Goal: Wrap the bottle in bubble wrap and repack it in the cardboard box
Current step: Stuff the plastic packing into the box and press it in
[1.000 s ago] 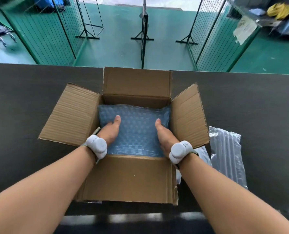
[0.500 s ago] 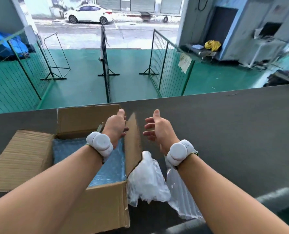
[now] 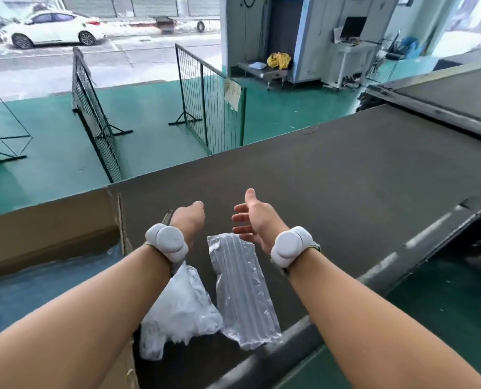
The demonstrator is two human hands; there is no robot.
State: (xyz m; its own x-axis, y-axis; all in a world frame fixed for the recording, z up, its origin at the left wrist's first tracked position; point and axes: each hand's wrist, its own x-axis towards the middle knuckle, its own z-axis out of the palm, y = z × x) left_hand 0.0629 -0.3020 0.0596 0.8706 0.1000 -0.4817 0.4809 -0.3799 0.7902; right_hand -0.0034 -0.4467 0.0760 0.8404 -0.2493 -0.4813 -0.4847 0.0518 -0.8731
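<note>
The open cardboard box (image 3: 45, 220) stands at the left on the dark table, with its right flap (image 3: 120, 220) upright and seen edge-on. Blue bubble wrap (image 3: 37, 293) fills the inside; no bottle shows. My left hand (image 3: 188, 220) hovers just right of that flap, back up, fingers bent down out of sight, holding nothing. My right hand (image 3: 254, 220) is spread with the palm facing left, over the far end of a clear air-column bag (image 3: 240, 290) without gripping it.
A crumpled white plastic bag (image 3: 180, 310) lies between the box and the air-column bag, partly under my left forearm. The dark table (image 3: 346, 192) stretches far to the right. Beyond its far edge are green floor and wire fence panels (image 3: 208, 99).
Both hands came out of the box, where they pressed on the bubble wrap, and moved right past the flap. My view swung right and up, so the box now sits at the left edge.
</note>
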